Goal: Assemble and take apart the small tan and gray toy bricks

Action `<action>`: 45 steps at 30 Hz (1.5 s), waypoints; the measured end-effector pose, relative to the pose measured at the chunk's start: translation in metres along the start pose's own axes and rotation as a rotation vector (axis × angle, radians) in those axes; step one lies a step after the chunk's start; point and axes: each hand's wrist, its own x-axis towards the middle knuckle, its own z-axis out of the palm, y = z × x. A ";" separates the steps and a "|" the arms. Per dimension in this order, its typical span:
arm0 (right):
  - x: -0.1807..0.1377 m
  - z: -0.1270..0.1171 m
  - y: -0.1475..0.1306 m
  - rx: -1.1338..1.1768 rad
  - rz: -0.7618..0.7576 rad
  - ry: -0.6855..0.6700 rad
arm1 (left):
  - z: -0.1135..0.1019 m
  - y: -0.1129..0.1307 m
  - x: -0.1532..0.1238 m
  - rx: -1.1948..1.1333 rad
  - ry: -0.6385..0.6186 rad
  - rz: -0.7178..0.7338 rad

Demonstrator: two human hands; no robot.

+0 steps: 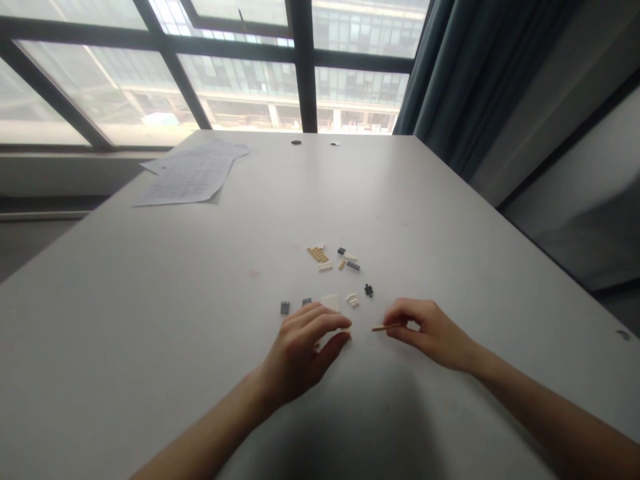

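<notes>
My right hand (425,327) pinches a thin tan building-brick plate (379,329) just above the table, its free end pointing left. Facing it, my left hand (310,343) is curled, with thumb and forefinger closed about a small cream building brick (349,329) that is mostly hidden by the fingertips. Beyond the left fingers lies a flat cream plate (330,303), partly covered. A grey brick (307,302) sits just behind the knuckles, and another grey brick (285,307) is to their left. Between the hands, a bit farther off, are a white curved piece (353,300) and a black piece (369,290).
A tan studded plate (318,254), a white strip (325,267), a long grey brick (353,265) and a small black piece (341,251) lie farther up the white table (240,347). Papers (190,173) rest at the far left. A dark curtain (450,87) hangs beyond the right edge.
</notes>
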 end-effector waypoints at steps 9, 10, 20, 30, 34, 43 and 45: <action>0.029 0.053 -0.037 0.020 -0.322 0.465 | 0.000 0.006 0.001 -0.205 0.126 -0.392; 0.030 0.056 -0.038 0.000 -0.365 0.482 | 0.001 0.005 0.001 -0.253 0.146 -0.442; 0.033 0.058 -0.031 0.051 -0.500 0.388 | 0.001 0.003 0.007 -0.721 0.223 -0.668; 0.034 0.052 -0.026 0.009 -0.521 0.339 | 0.002 0.003 0.008 -0.720 0.207 -0.698; 0.035 0.045 -0.028 -0.151 -0.567 0.290 | 0.003 0.004 0.008 -0.677 0.169 -0.691; 0.036 0.036 -0.007 -0.337 -0.551 0.220 | -0.001 0.003 0.007 -0.310 0.067 -0.592; 0.035 0.036 0.003 -0.341 -0.467 0.165 | -0.003 0.003 0.007 -0.262 0.081 -0.565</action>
